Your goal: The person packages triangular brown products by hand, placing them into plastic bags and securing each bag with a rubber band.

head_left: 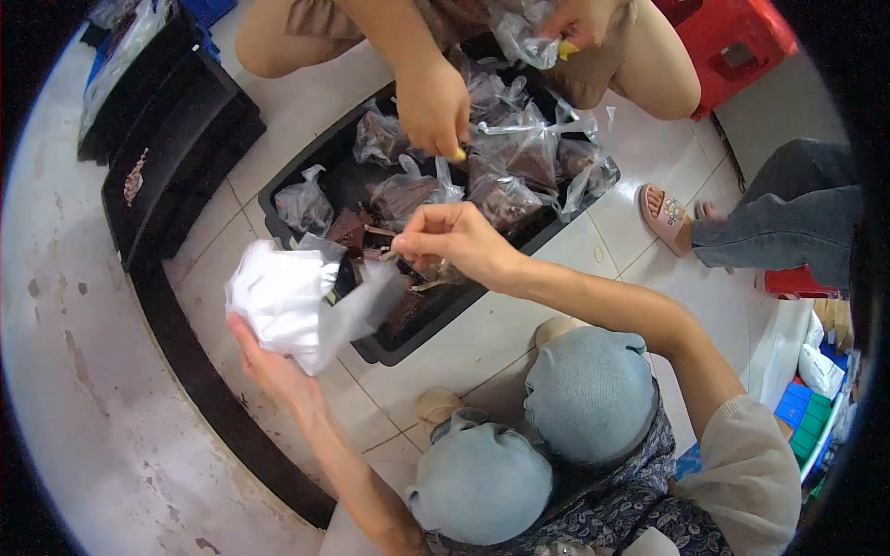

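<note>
My left hand (276, 366) is closed round a bulky white plastic bundle (278, 295) at the left end of a black tray (399, 350). A loose translucent flap (363, 301) trails from this bundle over the tray, smeared by motion. Above the tray's near side, the fingers of my right hand (459, 243) are pinched together; what they hold, if anything, is too small to make out. Thin light sticks and dark brown pieces (350, 229) lie just beyond those fingertips. Several clear plastic bags (530, 153) of brown contents fill the tray.
Opposite me a co-worker sits with one hand (433, 107) over the tray and the other near a clear bag (521, 35). Black bins (181, 157) stand at left, a red stool (728, 56) at upper right. Another person's sandalled foot (666, 218) rests on the tiles at right.
</note>
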`<state>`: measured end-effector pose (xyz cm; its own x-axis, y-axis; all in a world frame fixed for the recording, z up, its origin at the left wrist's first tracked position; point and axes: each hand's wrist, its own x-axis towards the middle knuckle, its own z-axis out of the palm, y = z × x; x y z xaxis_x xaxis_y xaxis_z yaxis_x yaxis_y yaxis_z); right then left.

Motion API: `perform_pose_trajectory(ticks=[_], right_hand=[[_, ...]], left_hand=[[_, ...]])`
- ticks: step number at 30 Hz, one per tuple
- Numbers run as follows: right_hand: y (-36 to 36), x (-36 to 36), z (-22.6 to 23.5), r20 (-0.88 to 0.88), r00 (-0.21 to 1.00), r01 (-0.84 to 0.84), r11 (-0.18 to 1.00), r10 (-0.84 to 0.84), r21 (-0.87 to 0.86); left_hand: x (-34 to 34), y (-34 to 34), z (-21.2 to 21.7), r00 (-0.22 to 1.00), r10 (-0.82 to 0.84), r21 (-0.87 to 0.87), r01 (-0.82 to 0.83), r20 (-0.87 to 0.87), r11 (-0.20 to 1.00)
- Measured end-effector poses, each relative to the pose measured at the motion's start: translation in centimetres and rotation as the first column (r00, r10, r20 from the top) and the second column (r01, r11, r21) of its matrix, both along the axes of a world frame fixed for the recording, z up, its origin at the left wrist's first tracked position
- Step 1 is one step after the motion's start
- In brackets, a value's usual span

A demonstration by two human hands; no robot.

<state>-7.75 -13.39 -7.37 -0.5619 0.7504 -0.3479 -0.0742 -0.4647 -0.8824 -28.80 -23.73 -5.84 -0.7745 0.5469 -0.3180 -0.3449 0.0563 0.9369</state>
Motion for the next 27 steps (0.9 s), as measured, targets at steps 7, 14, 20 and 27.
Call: perform_pose_trajectory(ticks=[7, 14, 20, 27], right_hand=[[-1.1, -1.2, 6.1, 0.116, 0.972, -0.233, 0.921, 0.207, 0.313], [-5.3, -9.7, 12.5, 0.400, 0.852, -0.523, 0.588, 0.338, 0.617], [-5.9, -10.5, 18.1, 0.404, 0.863, -0.488, 0.710, 0.304, 0.507], [-3.1, -4.6, 18.0, 0.530, 0.846, -0.400, 0.727, 0.058, 0.559]], left_hand=[[-2.9, -3.2, 3.8, 0.859, -0.180, 0.265, 0.054, 0.478, 0.963], [-8.0, -8.5, 5.5, 0.887, -0.328, 0.448, 0.161, 0.325, 0.880], [-10.7, -8.9, 13.0, 0.774, -0.507, 0.665, 0.154, 0.379, 0.731], [-5.0, -3.9, 14.5, 0.503, -0.521, -0.412, 0.319, -0.690, 0.854]])
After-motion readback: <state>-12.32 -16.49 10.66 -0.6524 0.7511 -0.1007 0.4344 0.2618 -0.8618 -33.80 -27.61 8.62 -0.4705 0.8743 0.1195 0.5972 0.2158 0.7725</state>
